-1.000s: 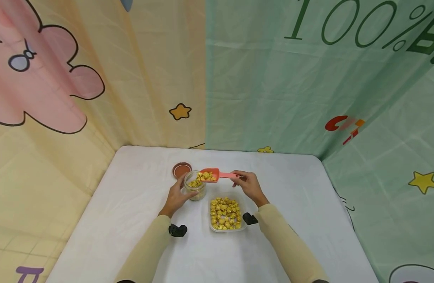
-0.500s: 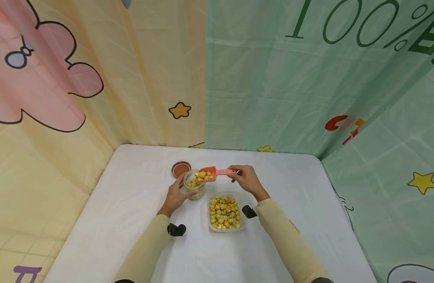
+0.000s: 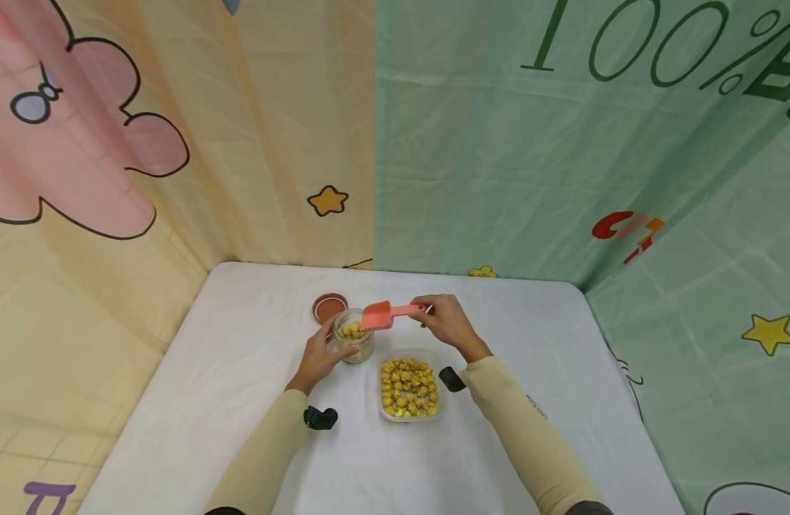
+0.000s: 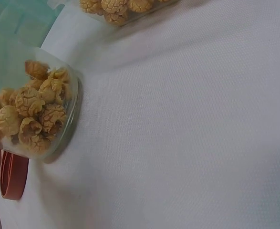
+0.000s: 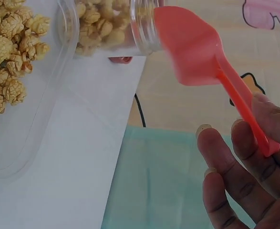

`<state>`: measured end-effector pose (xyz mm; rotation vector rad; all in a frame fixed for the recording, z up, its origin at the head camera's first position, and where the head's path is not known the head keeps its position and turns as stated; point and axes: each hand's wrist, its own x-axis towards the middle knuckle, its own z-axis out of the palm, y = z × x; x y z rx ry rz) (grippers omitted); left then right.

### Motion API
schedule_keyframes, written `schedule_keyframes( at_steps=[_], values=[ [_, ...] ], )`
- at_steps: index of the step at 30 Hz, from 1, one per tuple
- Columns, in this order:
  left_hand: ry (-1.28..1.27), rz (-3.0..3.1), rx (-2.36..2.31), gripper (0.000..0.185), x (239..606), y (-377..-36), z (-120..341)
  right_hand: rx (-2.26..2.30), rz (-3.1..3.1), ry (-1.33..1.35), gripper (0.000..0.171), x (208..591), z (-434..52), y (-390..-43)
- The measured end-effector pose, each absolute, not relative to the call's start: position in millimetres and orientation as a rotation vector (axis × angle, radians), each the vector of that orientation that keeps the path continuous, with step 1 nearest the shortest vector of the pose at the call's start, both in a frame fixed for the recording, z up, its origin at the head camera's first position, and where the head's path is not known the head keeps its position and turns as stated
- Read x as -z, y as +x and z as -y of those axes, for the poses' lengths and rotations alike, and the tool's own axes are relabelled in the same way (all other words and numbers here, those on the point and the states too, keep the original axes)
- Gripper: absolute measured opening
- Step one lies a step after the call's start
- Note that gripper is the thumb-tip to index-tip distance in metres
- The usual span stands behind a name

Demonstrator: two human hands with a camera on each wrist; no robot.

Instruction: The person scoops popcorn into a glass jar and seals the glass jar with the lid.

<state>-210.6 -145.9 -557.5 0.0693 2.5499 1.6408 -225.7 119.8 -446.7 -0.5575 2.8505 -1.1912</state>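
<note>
My left hand (image 3: 318,360) grips a clear glass jar (image 3: 358,352) on the table, thumb and fingers around its sides. Popcorn (image 4: 32,105) fills part of the jar. My right hand (image 3: 448,321) pinches the handle of a coral plastic scoop (image 3: 378,316) between thumb and index finger. Tilted down toward the left, the scoop has its lip right at the jar's mouth, and its bowl shows no popcorn. Nearer to me stands a clear square container (image 3: 403,419) holding a layer of popcorn pieces (image 5: 6,52).
A brown round lid (image 3: 329,307) lies just behind the jar on its left. White cloth covers the table (image 3: 524,329), and printed curtains (image 3: 479,164) hang along its back and sides.
The scoop has tipped toward the jar, my right hand rising a little. Popcorn that lay in the scoop has left it. My left hand still holds the jar in place.
</note>
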Motion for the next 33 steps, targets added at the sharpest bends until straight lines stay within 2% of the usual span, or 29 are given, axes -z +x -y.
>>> schedule_keyframes(
  at_steps=[15, 24, 33],
  values=[
    [-0.003, -2.532, -1.557, 0.101, 560.3, -207.6, 145.9, 1.298, -2.796, -0.421, 0.019, 465.5, -130.3, -220.2],
    [0.148, -2.638, -1.579, 0.097, 561.2, -200.9, 153.5, 1.535, -2.717, -0.343, 0.023, 487.0, -145.9, -215.7],
    [0.163, -2.646, -1.612, 0.092, 562.5, -187.2, 162.3, 1.692, -2.65, -0.314, 0.027, 500.4, -162.9, -204.4]
  ],
)
